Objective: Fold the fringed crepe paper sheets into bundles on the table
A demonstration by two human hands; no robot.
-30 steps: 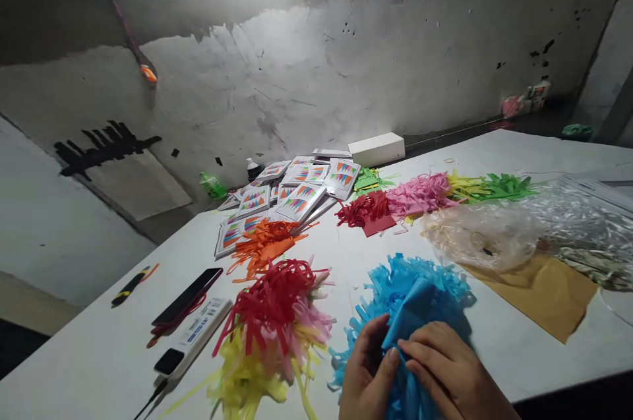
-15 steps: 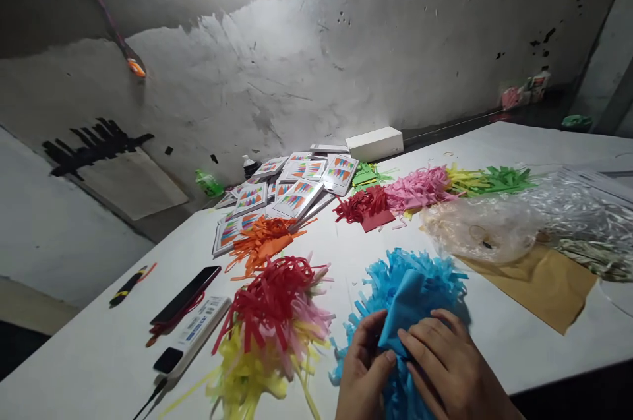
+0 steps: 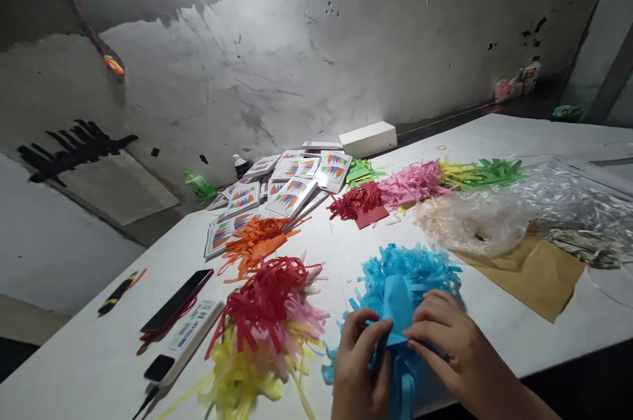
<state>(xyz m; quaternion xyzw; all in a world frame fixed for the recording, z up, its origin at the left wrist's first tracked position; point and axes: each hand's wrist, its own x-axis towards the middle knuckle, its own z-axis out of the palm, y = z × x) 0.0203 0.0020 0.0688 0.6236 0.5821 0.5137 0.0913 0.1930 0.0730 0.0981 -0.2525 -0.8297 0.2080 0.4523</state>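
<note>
Blue fringed tissue paper (image 3: 410,268) lies in a heap at the table's front, with a flat, unfringed blue piece on top. My left hand (image 3: 360,360) pinches the left edge of that flat piece between thumb and finger. At its lower right corner, my right hand (image 3: 445,341) grips the same paper, fingers bent together. Cut strips hang down between the two hands. Left of them is a heap of red fringe (image 3: 270,298) with pink strips and yellow fringe (image 3: 235,374) under it.
Orange fringe (image 3: 260,240) and printed cards (image 3: 291,192) lie beyond. Red (image 3: 363,204), pink (image 3: 413,182) and green bundles (image 3: 499,171) form a row. Plastic bags (image 3: 475,219) cover brown paper (image 3: 539,275) at right. A phone (image 3: 177,300), power strip (image 3: 190,341) and cutter (image 3: 117,293) lie left.
The flat blue piece has swung more upright and lies flatter between my hands. My fingertips have come closer together along its lower edge. The view has shifted slightly.
</note>
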